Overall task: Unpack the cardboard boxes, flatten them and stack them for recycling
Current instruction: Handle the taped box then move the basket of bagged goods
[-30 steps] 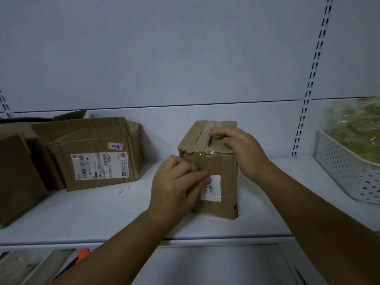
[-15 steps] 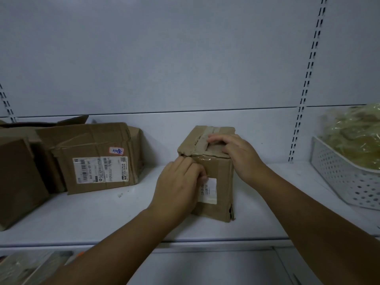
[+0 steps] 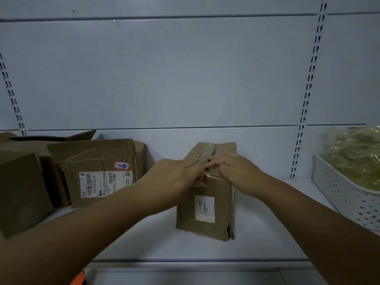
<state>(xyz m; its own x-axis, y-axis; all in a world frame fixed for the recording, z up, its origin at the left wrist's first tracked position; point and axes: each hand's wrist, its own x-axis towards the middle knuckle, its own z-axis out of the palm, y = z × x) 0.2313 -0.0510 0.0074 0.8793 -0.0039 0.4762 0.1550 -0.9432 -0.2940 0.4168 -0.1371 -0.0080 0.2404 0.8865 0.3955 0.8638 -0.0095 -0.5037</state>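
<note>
A small taped cardboard box (image 3: 205, 210) with a white label stands upright on the white shelf (image 3: 144, 241). My left hand (image 3: 174, 177) grips the box's top front edge, fingers curled at the tape strip (image 3: 206, 154) that runs across the top. My right hand (image 3: 234, 169) lies on the top of the box from the right, its fingertips pinching at the same tape seam. Both hands meet at the middle of the top.
Several more cardboard boxes stand at the left, one with a barcode label (image 3: 98, 171) and a darker one (image 3: 20, 190) at the shelf's front. A white perforated basket (image 3: 345, 196) with plastic-wrapped goods sits at the right. The shelf's back wall is close behind.
My left hand rose from the box's front face to its top edge. My right hand slid forward to the tape seam. The camera tilted upward.
</note>
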